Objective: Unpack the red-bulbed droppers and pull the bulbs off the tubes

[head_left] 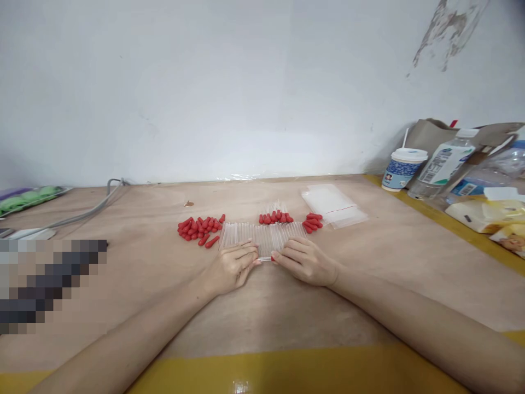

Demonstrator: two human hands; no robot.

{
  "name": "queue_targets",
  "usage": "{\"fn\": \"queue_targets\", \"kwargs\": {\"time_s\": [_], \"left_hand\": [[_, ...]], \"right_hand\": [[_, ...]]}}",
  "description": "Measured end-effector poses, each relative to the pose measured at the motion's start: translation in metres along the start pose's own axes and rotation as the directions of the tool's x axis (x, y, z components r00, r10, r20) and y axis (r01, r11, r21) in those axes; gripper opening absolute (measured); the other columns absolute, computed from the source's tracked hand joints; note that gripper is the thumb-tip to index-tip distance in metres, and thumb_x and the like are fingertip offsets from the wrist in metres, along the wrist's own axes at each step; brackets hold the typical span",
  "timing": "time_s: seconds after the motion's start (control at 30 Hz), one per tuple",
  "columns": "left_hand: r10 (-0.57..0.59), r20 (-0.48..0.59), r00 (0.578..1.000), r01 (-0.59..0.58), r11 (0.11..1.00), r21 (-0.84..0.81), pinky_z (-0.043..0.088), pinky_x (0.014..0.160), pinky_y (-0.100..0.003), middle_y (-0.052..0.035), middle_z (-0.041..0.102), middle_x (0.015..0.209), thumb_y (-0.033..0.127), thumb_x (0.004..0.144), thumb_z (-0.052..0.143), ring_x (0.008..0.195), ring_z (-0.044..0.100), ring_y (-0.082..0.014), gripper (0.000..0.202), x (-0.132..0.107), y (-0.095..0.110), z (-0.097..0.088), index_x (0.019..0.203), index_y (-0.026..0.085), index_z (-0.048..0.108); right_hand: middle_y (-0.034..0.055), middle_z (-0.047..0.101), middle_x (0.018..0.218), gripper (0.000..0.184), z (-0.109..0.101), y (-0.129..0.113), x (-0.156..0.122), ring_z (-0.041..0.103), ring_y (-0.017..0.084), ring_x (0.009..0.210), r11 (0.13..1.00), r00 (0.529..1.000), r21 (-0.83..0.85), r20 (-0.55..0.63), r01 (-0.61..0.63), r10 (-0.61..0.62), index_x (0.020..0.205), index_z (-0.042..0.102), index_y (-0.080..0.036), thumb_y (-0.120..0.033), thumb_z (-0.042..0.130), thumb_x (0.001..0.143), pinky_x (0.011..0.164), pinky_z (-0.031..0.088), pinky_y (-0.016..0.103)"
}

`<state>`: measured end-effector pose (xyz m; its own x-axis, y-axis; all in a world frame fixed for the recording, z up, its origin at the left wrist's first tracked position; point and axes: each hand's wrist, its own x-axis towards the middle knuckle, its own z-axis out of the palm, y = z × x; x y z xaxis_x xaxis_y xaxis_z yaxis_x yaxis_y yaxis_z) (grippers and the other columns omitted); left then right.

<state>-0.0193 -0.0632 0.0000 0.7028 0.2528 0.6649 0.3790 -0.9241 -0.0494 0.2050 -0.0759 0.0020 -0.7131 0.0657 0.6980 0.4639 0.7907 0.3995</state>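
Note:
A thin clear dropper tube (pixel 264 259) lies level between my hands, just in front of a flat row of similar clear tubes (pixel 266 235). My left hand (pixel 233 267) is closed on the tube's left part. My right hand (pixel 307 262) pinches a red rubber bulb (pixel 273 259) at the right end; fingers mostly cover it. How far the tube goes into the bulb cannot be seen. Loose red bulbs (pixel 199 227) are heaped left of the row, and a smaller heap of red bulbs (pixel 313 222) is at its right. Behind the row lie several droppers with red bulbs fitted (pixel 275 217).
Clear plastic bags (pixel 332 205) lie behind on the right. At the right edge stand a lidded paper cup (pixel 404 168), a plastic bottle (pixel 445 164) and food packages (pixel 488 210). A grey cable (pixel 88 212) and a tray with green items (pixel 30 201) are on the left.

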Motion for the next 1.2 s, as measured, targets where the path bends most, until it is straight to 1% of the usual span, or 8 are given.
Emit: {"fn": "queue_targets", "kwargs": {"time_s": [0.13, 0.23, 0.4, 0.53, 0.73, 0.9, 1.07, 1.2], "left_hand": [[0.019, -0.039, 0.999, -0.016, 0.996, 0.091, 0.045, 0.096, -0.037, -0.0028, 0.07, 0.085, 0.014, 0.082, 0.052, 0.09, 0.064, -0.0145, 0.01, 0.002, 0.0, 0.0, 0.086, 0.016, 0.061], [0.042, -0.036, 0.998, -0.036, 0.988, 0.151, 0.042, 0.099, -0.038, -0.001, 0.07, 0.084, 0.015, 0.081, 0.054, 0.093, 0.064, -0.0156, 0.008, 0.005, 0.001, -0.001, 0.083, 0.017, 0.062], [0.049, 0.009, 0.999, -0.05, 0.988, 0.144, 0.041, 0.1, -0.037, -0.0006, 0.071, 0.083, 0.014, 0.082, 0.052, 0.093, 0.064, -0.0149, 0.01, 0.007, 0.003, -0.002, 0.082, 0.016, 0.062], [0.04, -0.013, 0.999, -0.038, 0.994, 0.107, 0.041, 0.1, -0.037, -0.0032, 0.07, 0.085, 0.015, 0.083, 0.051, 0.088, 0.065, -0.0132, 0.011, 0.005, 0.003, -0.001, 0.082, 0.015, 0.061], [0.026, -0.003, 1.0, -0.026, 0.996, 0.085, 0.039, 0.102, -0.04, -0.0037, 0.07, 0.084, 0.015, 0.083, 0.051, 0.087, 0.065, -0.014, 0.011, 0.005, 0.004, -0.003, 0.083, 0.015, 0.062], [0.024, 0.004, 1.0, -0.024, 0.996, 0.091, 0.042, 0.1, -0.039, -0.0031, 0.07, 0.084, 0.015, 0.084, 0.05, 0.088, 0.065, -0.0138, 0.012, 0.004, 0.002, -0.004, 0.085, 0.015, 0.062], [0.004, -0.019, 1.0, -0.002, 0.995, 0.103, 0.045, 0.093, -0.033, -0.0016, 0.069, 0.088, 0.018, 0.083, 0.053, 0.086, 0.065, -0.0121, 0.008, 0.002, 0.001, -0.001, 0.087, 0.016, 0.06], [-0.003, -0.037, 0.999, 0.008, 0.99, 0.14, 0.048, 0.078, -0.029, -0.0008, 0.069, 0.087, 0.019, 0.083, 0.054, 0.078, 0.064, -0.0119, 0.007, 0.002, -0.001, 0.001, 0.086, 0.017, 0.06]], "right_hand": [[0.0036, 0.061, 0.073, 0.013, 0.004, -0.005, 0.001, 0.048, 0.014, 0.071, 0.984, 0.983, 0.025, 0.056, -0.176, 0.175, 0.087, 0.06, -0.014, -0.024, 0.053, 0.084, 0.068, 0.037, 0.03], [0.0043, 0.064, 0.083, 0.022, 0.006, -0.007, 0.002, 0.051, 0.016, 0.078, 0.973, 0.971, 0.017, 0.057, -0.232, 0.231, 0.095, 0.06, -0.015, -0.033, 0.055, 0.083, 0.074, 0.036, 0.034], [0.0015, 0.065, 0.074, 0.013, 0.007, -0.007, 0.004, 0.052, 0.014, 0.072, 0.983, 0.983, 0.039, 0.037, -0.181, 0.18, 0.088, 0.062, -0.015, -0.025, 0.054, 0.084, 0.069, 0.037, 0.03], [0.0029, 0.065, 0.075, 0.013, 0.007, -0.005, 0.002, 0.053, 0.013, 0.072, 0.987, 0.99, 0.073, 0.015, -0.142, 0.141, 0.089, 0.061, -0.013, -0.022, 0.053, 0.085, 0.064, 0.039, 0.027], [0.0032, 0.065, 0.077, 0.012, 0.009, -0.004, -0.004, 0.053, 0.013, 0.073, 0.992, 0.994, 0.067, -0.003, -0.111, 0.111, 0.091, 0.061, -0.012, -0.019, 0.054, 0.085, 0.065, 0.041, 0.027], [0.004, 0.065, 0.077, 0.014, 0.006, 0.0, -0.006, 0.053, 0.014, 0.075, 0.999, 0.999, 0.032, -0.005, -0.036, 0.037, 0.095, 0.06, -0.011, -0.017, 0.054, 0.084, 0.068, 0.041, 0.028], [0.001, 0.064, 0.073, 0.015, 0.0, 0.004, -0.005, 0.05, 0.011, 0.069, 0.997, 0.998, -0.078, -0.069, -0.004, -0.001, 0.095, 0.06, -0.013, -0.02, 0.057, 0.083, 0.061, 0.035, 0.029], [-0.0029, 0.063, 0.066, 0.014, -0.003, 0.009, -0.008, 0.046, 0.009, 0.061, 0.985, 0.997, -0.17, -0.079, -0.012, -0.002, 0.096, 0.06, -0.018, -0.023, 0.057, 0.083, 0.055, 0.026, 0.029]]}}
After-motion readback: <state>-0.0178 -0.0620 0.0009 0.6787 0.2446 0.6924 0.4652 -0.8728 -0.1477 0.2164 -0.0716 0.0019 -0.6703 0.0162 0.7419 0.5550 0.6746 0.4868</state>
